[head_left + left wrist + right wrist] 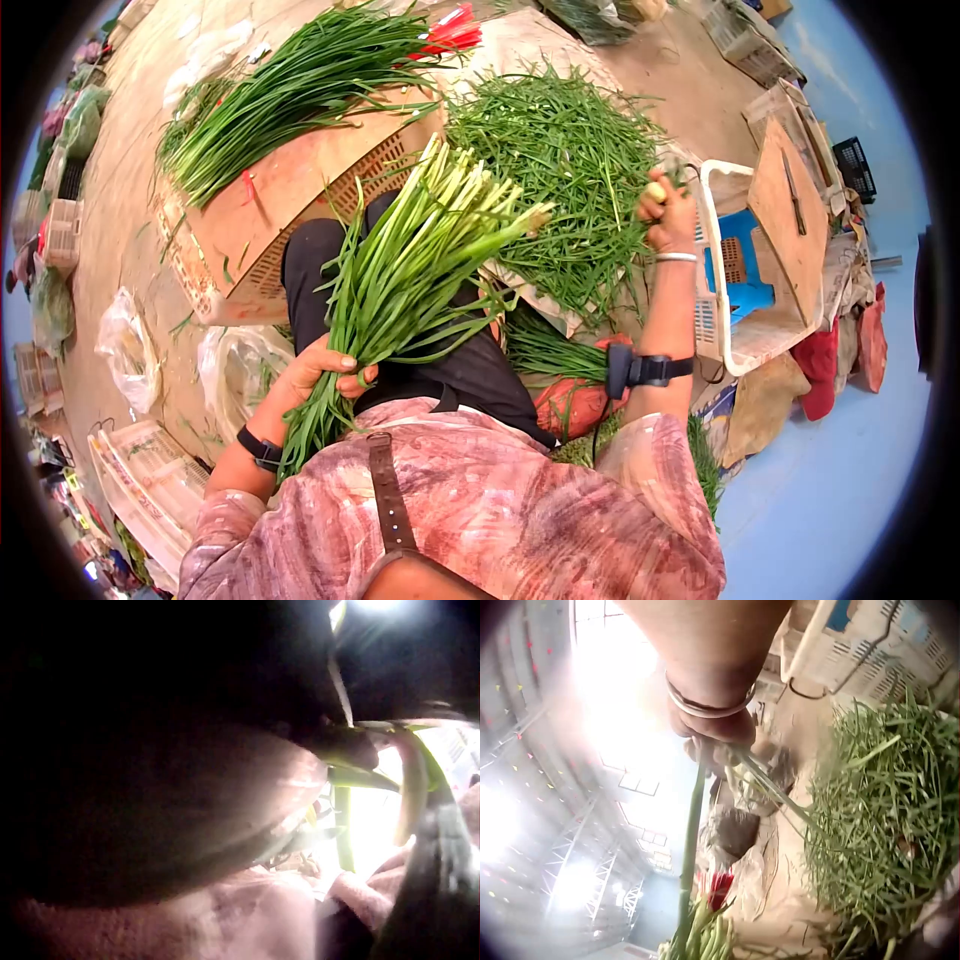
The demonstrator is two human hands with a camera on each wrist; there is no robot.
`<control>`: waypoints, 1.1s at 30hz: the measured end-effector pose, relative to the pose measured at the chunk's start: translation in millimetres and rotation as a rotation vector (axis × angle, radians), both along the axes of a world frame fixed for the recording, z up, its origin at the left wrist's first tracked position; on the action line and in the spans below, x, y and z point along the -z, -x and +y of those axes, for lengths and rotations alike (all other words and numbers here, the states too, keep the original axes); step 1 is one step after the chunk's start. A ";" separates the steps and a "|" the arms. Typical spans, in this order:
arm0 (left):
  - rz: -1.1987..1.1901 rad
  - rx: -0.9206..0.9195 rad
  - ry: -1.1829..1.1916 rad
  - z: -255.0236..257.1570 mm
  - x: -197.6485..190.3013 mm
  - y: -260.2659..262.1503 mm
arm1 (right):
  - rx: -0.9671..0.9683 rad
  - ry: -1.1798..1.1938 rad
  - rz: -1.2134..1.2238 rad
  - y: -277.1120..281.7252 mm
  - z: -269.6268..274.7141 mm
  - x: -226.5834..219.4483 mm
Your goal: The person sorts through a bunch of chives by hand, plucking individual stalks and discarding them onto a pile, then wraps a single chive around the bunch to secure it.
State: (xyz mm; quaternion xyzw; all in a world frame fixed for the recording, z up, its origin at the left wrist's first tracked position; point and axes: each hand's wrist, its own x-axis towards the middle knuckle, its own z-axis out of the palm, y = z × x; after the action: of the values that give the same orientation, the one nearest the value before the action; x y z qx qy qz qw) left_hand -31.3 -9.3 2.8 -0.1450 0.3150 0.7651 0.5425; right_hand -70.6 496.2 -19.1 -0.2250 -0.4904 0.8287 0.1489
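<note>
My left hand (318, 372) grips a thick bunch of garlic chives (420, 250) by its leafy end, over the lap. The pale stem ends fan out up and to the right. My right hand (668, 215) is stretched out to the right beside a heap of loose green leaves (555, 180), its fingers curled. In the right wrist view, thin green stalks (692, 847) run out from between its fingers. The left wrist view is mostly dark, with a few leaves (444, 847) near bright light.
Long chives (310, 90) lie on a board (290, 190) over a crate at upper left, near red ties (455, 30). A white crate (712, 290) with a board and knife (793, 190) stands at right. Plastic bags (130, 345) lie at left. More chives (555, 350) lie by the right leg.
</note>
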 end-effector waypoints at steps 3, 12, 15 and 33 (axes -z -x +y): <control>-0.001 0.012 -0.003 -0.1 0.1 -0.2 | 0.267 -0.150 -0.032 12.7 35.3 -5.9; -0.005 0.059 -0.007 0.2 -2.9 3.2 | 0.419 -0.394 -0.006 54.5 63.2 -2.9; -0.027 0.044 -0.025 -3.1 -1.9 1.8 | 0.445 -0.400 -0.024 55.2 75.5 -20.8; 0.058 -0.006 0.059 -1.9 -4.4 -3.6 | -0.640 -0.532 -0.468 34.6 -112.3 1.6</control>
State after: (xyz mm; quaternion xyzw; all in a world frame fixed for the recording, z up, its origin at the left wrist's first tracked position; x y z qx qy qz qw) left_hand -27.7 -11.2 7.1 -0.1394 0.3526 0.7611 0.5263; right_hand -105.2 383.9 -20.7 -0.1974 -0.7505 0.6056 -0.1759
